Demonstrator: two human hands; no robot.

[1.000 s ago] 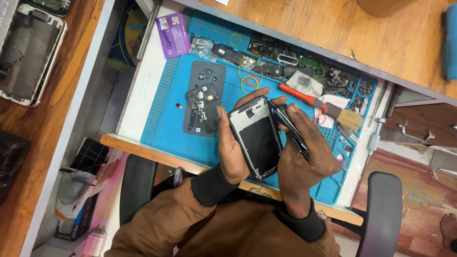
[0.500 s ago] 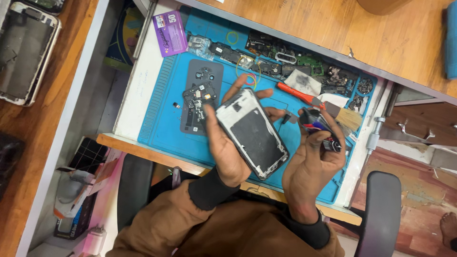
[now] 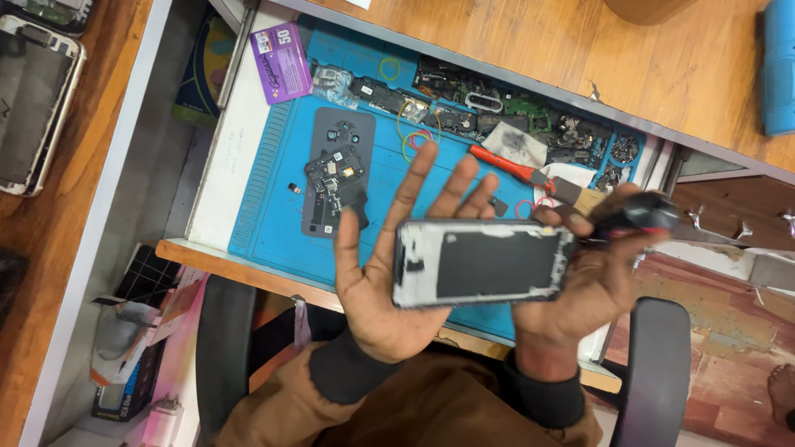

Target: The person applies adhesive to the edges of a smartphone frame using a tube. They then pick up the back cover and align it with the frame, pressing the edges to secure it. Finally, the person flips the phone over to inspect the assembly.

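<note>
The opened phone frame [image 3: 480, 263] lies flat across both hands above the drawer edge: the left hand [image 3: 389, 273] spreads open beneath its end, fingers apart, while the right hand [image 3: 580, 281] pinches the other end and also clasps a dark-handled tool [image 3: 638, 217]. It looks light, rigid, thin and probably fragile, best gripped by its side rails; beyond lies the blue mat [image 3: 273, 178] with loose parts

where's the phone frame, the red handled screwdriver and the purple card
phone frame [image 3: 497, 263], head view, on its dark middle panel
red-handled screwdriver [image 3: 501, 163], head view, on the red handle, lying on the blue mat
purple card [image 3: 282, 61], head view, on the middle of its face
</note>
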